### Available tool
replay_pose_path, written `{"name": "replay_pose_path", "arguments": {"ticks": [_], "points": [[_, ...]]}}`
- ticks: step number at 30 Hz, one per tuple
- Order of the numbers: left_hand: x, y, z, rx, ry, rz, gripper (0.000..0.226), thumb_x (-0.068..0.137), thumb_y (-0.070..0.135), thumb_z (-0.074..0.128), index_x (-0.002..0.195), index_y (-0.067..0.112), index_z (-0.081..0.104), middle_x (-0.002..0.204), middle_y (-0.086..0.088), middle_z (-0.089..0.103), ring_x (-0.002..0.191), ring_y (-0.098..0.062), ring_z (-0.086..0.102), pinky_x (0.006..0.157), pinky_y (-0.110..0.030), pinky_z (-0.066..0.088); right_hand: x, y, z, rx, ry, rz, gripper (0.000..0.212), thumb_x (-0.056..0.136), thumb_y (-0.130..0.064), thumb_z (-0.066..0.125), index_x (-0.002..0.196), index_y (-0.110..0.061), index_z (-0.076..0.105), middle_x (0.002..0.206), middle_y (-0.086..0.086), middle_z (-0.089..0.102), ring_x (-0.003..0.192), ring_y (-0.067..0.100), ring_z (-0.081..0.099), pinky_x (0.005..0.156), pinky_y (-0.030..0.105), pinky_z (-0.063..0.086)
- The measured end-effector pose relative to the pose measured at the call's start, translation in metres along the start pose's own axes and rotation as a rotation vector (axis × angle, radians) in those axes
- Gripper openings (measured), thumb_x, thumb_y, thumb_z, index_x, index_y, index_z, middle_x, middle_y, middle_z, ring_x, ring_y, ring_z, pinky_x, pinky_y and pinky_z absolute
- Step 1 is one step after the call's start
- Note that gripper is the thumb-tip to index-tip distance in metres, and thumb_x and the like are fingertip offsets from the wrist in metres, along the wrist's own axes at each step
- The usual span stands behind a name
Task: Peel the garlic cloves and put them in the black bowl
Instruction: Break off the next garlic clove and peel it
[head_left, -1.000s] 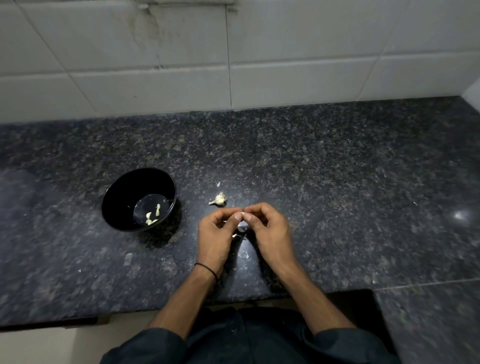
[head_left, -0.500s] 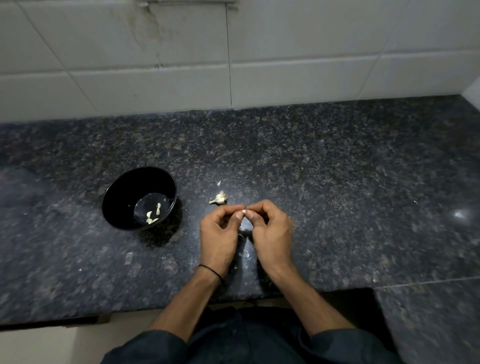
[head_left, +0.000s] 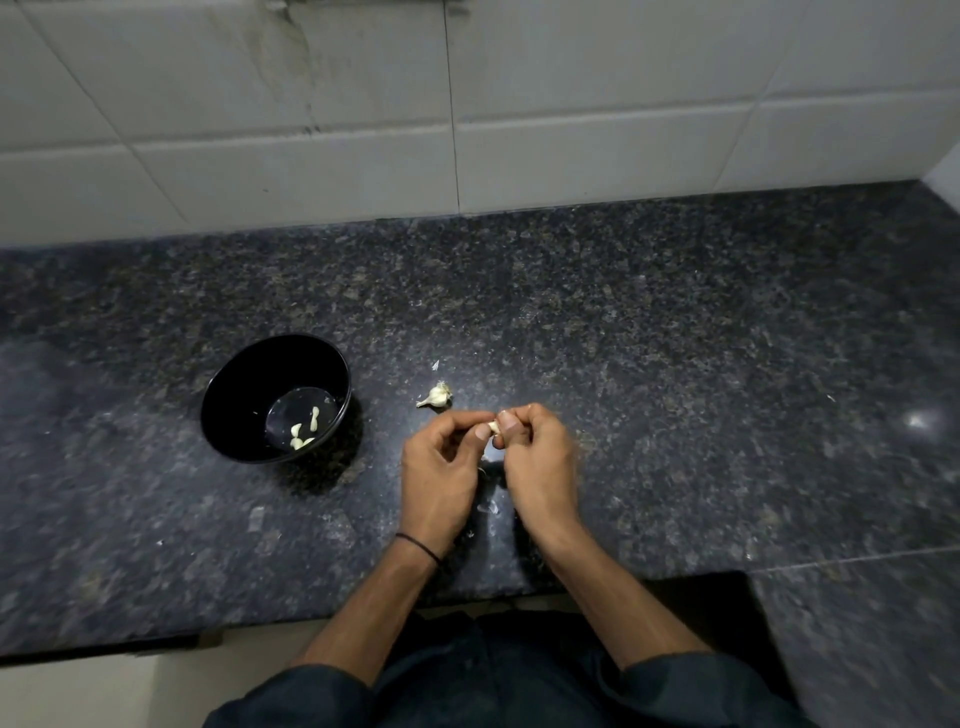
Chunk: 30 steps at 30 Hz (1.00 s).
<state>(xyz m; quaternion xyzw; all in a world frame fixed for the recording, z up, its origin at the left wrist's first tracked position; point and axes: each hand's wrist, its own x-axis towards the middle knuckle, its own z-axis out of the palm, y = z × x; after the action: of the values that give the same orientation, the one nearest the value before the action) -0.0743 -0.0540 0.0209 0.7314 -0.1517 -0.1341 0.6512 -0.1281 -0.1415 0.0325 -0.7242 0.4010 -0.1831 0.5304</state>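
A small pale garlic clove (head_left: 493, 427) is pinched between the fingertips of my left hand (head_left: 441, 473) and my right hand (head_left: 540, 467), just above the dark granite counter. Most of the clove is hidden by the fingers. The black bowl (head_left: 234, 379) stands to the left of my hands, with a few peeled cloves (head_left: 304, 431) lying on its bottom. A remnant of the garlic bulb (head_left: 436, 397) lies on the counter just beyond my left hand, between the bowl and my fingers.
Thin scraps of garlic skin (head_left: 488, 506) lie on the counter (head_left: 675, 364) under and between my wrists, and one small flake (head_left: 435, 365) sits behind the bulb. A white tiled wall (head_left: 467, 104) rises at the back. The counter's front edge runs below my forearms.
Both hands have drifted slightly away from me toward the bulb remnant, still pinching the clove. My fingers have shifted a little on it. Bowl and bulb have not moved.
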Motion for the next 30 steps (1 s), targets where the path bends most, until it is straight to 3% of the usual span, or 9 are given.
{"name": "replay_pose_path", "arguments": {"ticks": [3, 5, 10, 16, 21, 26, 30], "points": [[0.000, 0.000, 0.000, 0.000, -0.020, -0.006, 0.018, 0.092, -0.001, 0.066, 0.096, 0.014, 0.076, 0.092, 0.006, 0.077, 0.089, -0.013, 0.072, 0.080, -0.024, 0.054, 0.001, 0.002, 0.001, -0.131, -0.001, -0.088, 0.017, 0.104, -0.026, 0.050, 0.095, -0.014, 0.057, 0.089, 0.000, 0.066, 0.083, 0.015, 0.061, 0.074, 0.036, 0.050], [0.000, -0.001, 0.001, -0.010, -0.029, -0.008, 0.016, 0.092, 0.001, 0.067, 0.097, 0.013, 0.076, 0.093, 0.005, 0.078, 0.090, -0.013, 0.072, 0.080, -0.023, 0.054, 0.003, 0.002, 0.002, -0.232, -0.018, -0.125, 0.016, 0.105, -0.027, 0.045, 0.098, -0.015, 0.052, 0.095, 0.001, 0.063, 0.086, 0.017, 0.059, 0.076, 0.039, 0.050], [0.002, -0.001, 0.003, -0.056, -0.037, -0.034, 0.012, 0.091, 0.002, 0.069, 0.100, 0.007, 0.075, 0.095, 0.000, 0.078, 0.092, -0.017, 0.073, 0.082, -0.025, 0.055, 0.006, 0.000, 0.001, -0.310, -0.059, -0.153, 0.013, 0.106, -0.027, 0.041, 0.098, -0.019, 0.045, 0.099, 0.002, 0.060, 0.090, 0.018, 0.057, 0.076, 0.036, 0.046], [0.003, -0.005, 0.000, -0.087, -0.080, -0.092, 0.018, 0.093, 0.003, 0.066, 0.106, 0.011, 0.076, 0.100, -0.002, 0.078, 0.097, -0.021, 0.072, 0.083, -0.036, 0.056, 0.008, 0.003, 0.000, -0.250, -0.103, -0.098, 0.018, 0.107, -0.029, 0.040, 0.099, -0.016, 0.050, 0.096, 0.000, 0.062, 0.084, 0.015, 0.058, 0.067, 0.029, 0.040], [0.002, -0.005, -0.004, -0.130, -0.082, -0.125, 0.024, 0.094, 0.000, 0.065, 0.114, 0.009, 0.074, 0.106, -0.006, 0.077, 0.094, -0.013, 0.071, 0.078, -0.024, 0.054, 0.010, 0.008, 0.001, -0.145, -0.092, -0.032, 0.021, 0.107, -0.029, 0.041, 0.096, -0.016, 0.053, 0.089, -0.003, 0.062, 0.076, 0.010, 0.056, 0.061, 0.029, 0.039], [0.002, -0.008, -0.009, -0.124, -0.038, -0.132, 0.020, 0.092, -0.001, 0.067, 0.106, 0.010, 0.076, 0.095, -0.003, 0.078, 0.074, -0.003, 0.066, 0.065, -0.015, 0.049, 0.015, 0.018, -0.001, -0.139, -0.100, -0.022, 0.014, 0.105, -0.027, 0.047, 0.097, -0.020, 0.057, 0.090, -0.005, 0.065, 0.081, 0.012, 0.061, 0.070, 0.034, 0.049], [0.006, -0.010, -0.016, -0.078, 0.036, -0.126, 0.014, 0.090, 0.000, 0.069, 0.099, 0.008, 0.077, 0.092, -0.003, 0.077, 0.072, -0.001, 0.065, 0.065, -0.012, 0.047, 0.016, 0.023, -0.006, -0.197, -0.129, -0.120, 0.013, 0.100, -0.010, 0.054, 0.096, -0.018, 0.063, 0.093, -0.003, 0.066, 0.086, 0.012, 0.060, 0.075, 0.022, 0.045]]}}
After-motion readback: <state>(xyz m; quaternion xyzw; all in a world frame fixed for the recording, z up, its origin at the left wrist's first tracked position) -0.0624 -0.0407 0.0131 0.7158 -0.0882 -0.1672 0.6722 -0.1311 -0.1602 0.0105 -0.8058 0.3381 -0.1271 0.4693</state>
